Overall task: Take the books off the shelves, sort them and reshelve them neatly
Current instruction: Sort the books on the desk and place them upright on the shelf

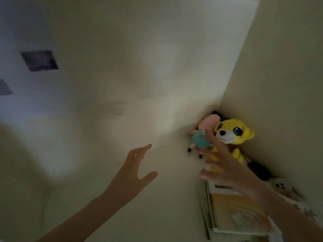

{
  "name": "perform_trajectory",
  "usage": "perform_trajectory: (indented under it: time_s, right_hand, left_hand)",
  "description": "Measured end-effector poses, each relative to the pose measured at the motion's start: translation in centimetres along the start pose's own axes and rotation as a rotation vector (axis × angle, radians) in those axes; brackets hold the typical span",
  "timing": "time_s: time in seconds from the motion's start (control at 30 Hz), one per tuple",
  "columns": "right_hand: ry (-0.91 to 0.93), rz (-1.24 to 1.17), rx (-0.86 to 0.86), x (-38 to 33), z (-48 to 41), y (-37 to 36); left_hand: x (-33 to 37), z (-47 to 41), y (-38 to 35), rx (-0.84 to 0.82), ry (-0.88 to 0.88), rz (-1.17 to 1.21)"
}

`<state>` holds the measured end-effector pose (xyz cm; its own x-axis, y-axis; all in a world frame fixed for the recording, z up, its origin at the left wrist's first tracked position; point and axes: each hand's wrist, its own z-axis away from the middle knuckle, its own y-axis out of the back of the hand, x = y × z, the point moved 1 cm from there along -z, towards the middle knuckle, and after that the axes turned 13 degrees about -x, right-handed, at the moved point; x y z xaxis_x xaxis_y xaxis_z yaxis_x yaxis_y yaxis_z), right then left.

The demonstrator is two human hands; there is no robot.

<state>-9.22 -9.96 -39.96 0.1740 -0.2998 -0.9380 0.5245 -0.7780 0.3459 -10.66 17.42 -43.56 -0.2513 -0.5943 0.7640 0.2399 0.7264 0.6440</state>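
A few thin books (234, 213) with yellow and white covers stand on edge at the lower right of a cream shelf surface (166, 198). My right hand (225, 166) is raised over them with fingers spread, its fingertips in front of the soft toys, and it holds nothing. My left hand (136, 170) is stretched out toward the wall with fingers straight and thumb apart, also holding nothing. The view is dim and blurred.
A yellow plush dog (232, 135) and a pink plush pig in a teal dress (202, 137) are wedged in the corner. A dark object (258, 170) and a white patterned thing (286, 191) lie behind the books. Two dark squares (39, 60) hang on the wall.
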Motion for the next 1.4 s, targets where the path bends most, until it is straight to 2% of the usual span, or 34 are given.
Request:
perform_trajectory:
  time_s: [0.27, 0.4, 0.57, 0.67, 0.83, 1.1, 1.23, 1.4]
  right_hand:
    - [-0.157, -0.060, 0.133, 10.1, 5.2, 3.5]
    - [-0.297, -0.032, 0.169, 14.2, 7.5, 5.4]
    - [-0.419, 0.008, 0.218, 17.8, 9.0, 6.9]
    - [-0.459, 0.005, 0.237, 19.4, 9.2, 7.4]
    - [-0.537, -0.025, 0.231, 22.2, 9.8, 8.2]
    - [-0.710, -0.371, 0.241, 25.2, 9.0, 8.2]
    - [-0.700, -0.445, 0.253, 25.5, 9.2, 7.8]
    - [-0.623, -0.462, 0.346, 25.4, 9.3, 6.8]
  left_hand:
    - [-2.1, -4.4, -12.1, -0.343, 0.249, 0.186]
    - [-2.2, -5.7, -17.0, -0.480, 0.362, 0.291]
    - [-1.2, -7.0, -21.1, -0.590, 0.397, 0.332]
    - [-0.6, -7.9, -22.7, -0.596, 0.393, 0.371]
    - [1.5, -9.8, -24.3, -0.574, 0.243, 0.541]
    - [2.5, -11.2, -26.6, -0.510, 0.166, 0.757]
    - [1.5, -11.3, -27.3, -0.489, 0.215, 0.824]
    - [0.8, -11.4, -28.2, -0.419, 0.225, 0.876]
